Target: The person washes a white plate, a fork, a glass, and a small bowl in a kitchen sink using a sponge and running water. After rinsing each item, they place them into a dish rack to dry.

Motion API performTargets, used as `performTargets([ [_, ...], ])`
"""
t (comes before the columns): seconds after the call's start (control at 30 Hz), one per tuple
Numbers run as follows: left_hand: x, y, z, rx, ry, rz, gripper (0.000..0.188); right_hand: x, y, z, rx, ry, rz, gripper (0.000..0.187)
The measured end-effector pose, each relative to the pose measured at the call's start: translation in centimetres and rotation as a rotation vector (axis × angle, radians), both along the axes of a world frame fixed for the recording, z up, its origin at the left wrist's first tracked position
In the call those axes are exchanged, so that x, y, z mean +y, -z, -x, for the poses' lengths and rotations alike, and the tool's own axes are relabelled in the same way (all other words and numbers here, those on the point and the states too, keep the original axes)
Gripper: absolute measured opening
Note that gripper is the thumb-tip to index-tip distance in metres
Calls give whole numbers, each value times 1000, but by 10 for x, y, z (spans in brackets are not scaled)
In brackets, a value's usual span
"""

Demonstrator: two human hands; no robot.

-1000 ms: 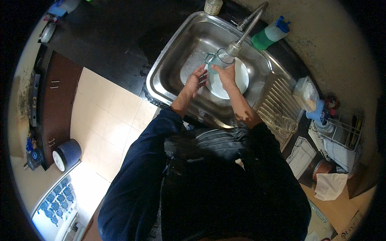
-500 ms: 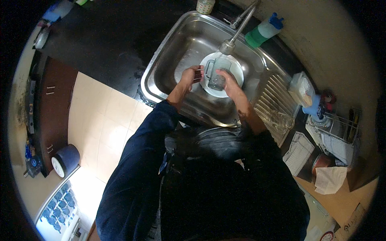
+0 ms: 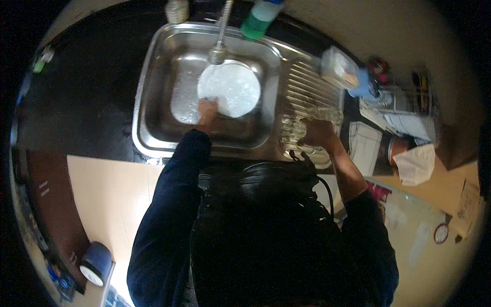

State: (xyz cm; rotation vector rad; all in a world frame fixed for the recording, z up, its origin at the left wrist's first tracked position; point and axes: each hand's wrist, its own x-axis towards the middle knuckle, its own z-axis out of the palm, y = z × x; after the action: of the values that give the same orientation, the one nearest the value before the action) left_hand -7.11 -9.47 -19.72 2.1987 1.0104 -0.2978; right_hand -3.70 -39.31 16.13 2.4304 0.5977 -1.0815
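A white plate (image 3: 236, 89) lies in the steel sink (image 3: 153, 102), wet on its face. At the plate's lower left rim is my left hand (image 3: 207, 109); its fingers are smeared by motion, so whether they grip the rim is unclear. Over the ribbed drainboard, my right hand (image 3: 318, 133) is closed round a clear glass mug (image 3: 293, 129), tilted on or just above the ribs. Behind that hand stands more clear glassware (image 3: 330, 115), partly covered by it. The tap head (image 3: 217, 53) hangs above the plate's far edge.
Behind the sink stand a jar (image 3: 177, 11) and a bottle of green liquid (image 3: 259, 21). A plastic tub (image 3: 338, 66) sits past the drainboard, near a wire rack (image 3: 409, 105). A folded cloth (image 3: 364, 146) lies at the right. Dark counter (image 3: 82, 102) stretches left.
My right hand has carried the glass mug from over the plate to the drainboard on the right. My left hand has come down to the plate's left rim. The view has shifted right.
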Motion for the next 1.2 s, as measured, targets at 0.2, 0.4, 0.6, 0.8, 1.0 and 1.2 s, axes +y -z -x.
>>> performTargets([
  [0.2,26,43,5,-168,447,11,31,-44,31,1,-169,-31,204,47],
  [0.4,33,32,8,-392,496,274,31,-64,54,7,-273,-54,150,37],
  [0.6,14,-61,15,-356,-476,1032,61,-62,53,32,-588,-346,-233,43],
  [0.8,42,-74,56,-474,-576,1219,64,55,87,3,-162,506,-866,58],
  [1.0,13,-177,76,-399,-524,1031,55,131,191,8,739,1593,-1464,61],
  [1.2,31,-133,81,-319,-513,1169,30,167,182,-47,99,969,-1128,29],
])
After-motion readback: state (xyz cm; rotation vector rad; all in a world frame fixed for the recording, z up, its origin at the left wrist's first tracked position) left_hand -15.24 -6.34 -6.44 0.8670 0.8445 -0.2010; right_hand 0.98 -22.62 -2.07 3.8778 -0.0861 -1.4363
